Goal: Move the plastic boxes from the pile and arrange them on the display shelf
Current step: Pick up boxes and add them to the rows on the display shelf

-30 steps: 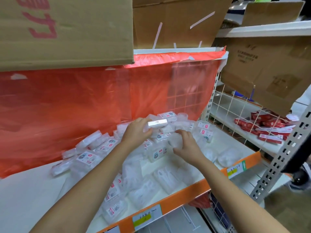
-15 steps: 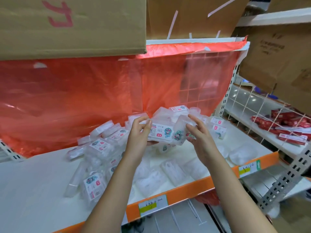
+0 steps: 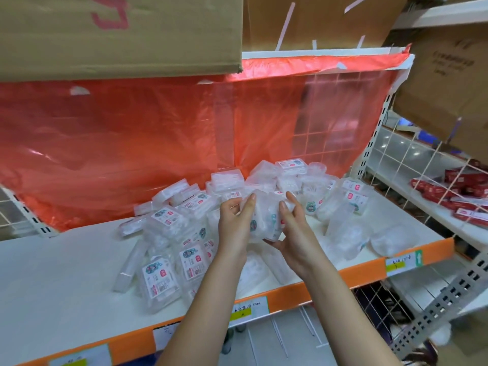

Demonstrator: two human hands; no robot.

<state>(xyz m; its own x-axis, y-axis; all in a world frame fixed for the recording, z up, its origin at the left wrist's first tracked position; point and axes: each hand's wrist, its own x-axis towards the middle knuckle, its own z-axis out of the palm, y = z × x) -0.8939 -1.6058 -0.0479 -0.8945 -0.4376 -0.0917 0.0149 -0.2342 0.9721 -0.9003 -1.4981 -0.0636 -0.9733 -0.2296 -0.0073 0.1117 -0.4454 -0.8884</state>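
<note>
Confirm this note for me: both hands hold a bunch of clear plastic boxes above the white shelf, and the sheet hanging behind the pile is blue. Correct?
Not quite. The head view shows the sheet behind the pile is red-orange, not blue. The rest stands: the left hand and right hand hold a bunch of clear plastic boxes above the white shelf.

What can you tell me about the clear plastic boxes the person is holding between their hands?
The held boxes are a small bunch of clear, glossy plastic cases with white printed labels. They stand roughly upright, lifted above the white shelf, in front of the pile. The left hand and right hand grip them from either side.
</note>
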